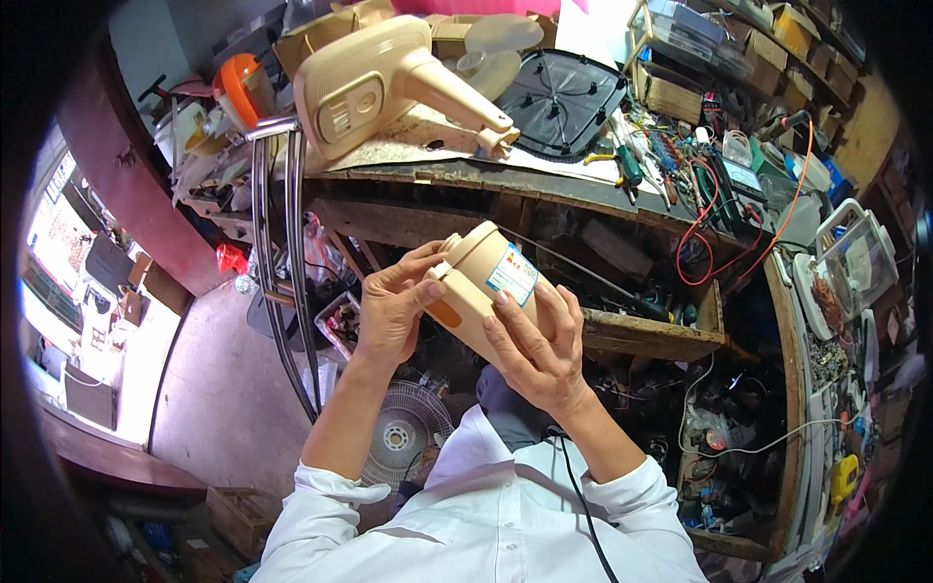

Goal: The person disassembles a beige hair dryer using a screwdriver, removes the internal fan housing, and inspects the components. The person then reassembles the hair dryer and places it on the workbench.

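Between my two hands, above my lap, is a beige plastic housing (468,291) with a rounded end and a coloured label on its side. My left hand (394,306) grips its left edge, thumb and fingers pinched near a notch at the rounded end. Against the label side lie the bent fingers of my right hand (542,355), supporting the housing from the right. An orange-brown patch shows low on its left side, partly behind my left hand. On the bench ahead rests a beige fan base (345,97) with its neck pointing right.
A black square plate (559,102) lies on the workbench (428,175), beside pliers (630,165) and looped red wires (695,233). Bent metal tubes (277,262) stand at left. Below is a fan grille (408,428); an open drawer (651,335) juts out at right.
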Demonstrator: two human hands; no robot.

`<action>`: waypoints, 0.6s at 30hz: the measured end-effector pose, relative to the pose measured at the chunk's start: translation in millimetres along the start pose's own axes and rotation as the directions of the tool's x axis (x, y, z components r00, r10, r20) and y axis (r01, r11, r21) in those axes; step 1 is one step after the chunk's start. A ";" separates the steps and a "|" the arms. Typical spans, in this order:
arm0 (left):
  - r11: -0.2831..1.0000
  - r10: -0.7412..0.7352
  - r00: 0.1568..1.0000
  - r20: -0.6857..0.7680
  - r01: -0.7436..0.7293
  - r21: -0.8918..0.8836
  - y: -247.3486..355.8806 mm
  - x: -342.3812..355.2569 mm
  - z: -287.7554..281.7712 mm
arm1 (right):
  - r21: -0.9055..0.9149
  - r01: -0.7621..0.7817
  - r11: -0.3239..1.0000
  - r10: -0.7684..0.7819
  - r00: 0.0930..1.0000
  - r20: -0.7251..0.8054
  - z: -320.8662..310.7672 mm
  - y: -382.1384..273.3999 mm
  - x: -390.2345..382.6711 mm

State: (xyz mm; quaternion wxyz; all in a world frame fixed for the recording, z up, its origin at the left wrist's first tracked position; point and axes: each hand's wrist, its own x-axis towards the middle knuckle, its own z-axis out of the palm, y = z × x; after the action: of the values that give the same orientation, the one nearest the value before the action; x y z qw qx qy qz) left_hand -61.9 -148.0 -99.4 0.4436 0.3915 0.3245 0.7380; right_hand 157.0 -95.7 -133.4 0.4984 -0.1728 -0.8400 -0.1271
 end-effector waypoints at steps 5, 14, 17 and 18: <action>0.996 0.048 0.999 0.023 -0.049 0.071 -2.2 -1.2 -3.6 | 0.007 0.002 1.000 -0.002 1.000 -0.011 3.6 0.4 -0.5; 0.942 -0.003 0.963 0.271 -0.088 0.324 19.5 -2.0 -2.9 | 0.276 -0.125 0.953 0.140 0.990 -0.034 0.9 7.7 5.4; 0.880 -0.056 0.944 0.325 -0.107 0.463 28.5 4.0 -0.6 | 0.349 -0.168 0.922 0.180 0.984 -0.004 -8.9 11.8 12.3; 0.846 -0.073 0.941 0.329 -0.116 0.520 30.0 6.7 0.0 | 0.370 -0.190 0.909 0.204 0.979 0.003 -9.7 14.7 12.1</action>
State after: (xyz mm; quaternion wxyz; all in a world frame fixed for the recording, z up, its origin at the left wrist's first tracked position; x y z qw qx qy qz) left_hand -75.9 -153.8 -72.7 0.3578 0.6229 0.4312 0.5459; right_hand 165.4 -84.1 -117.5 0.5472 -0.1576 -0.8180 0.0806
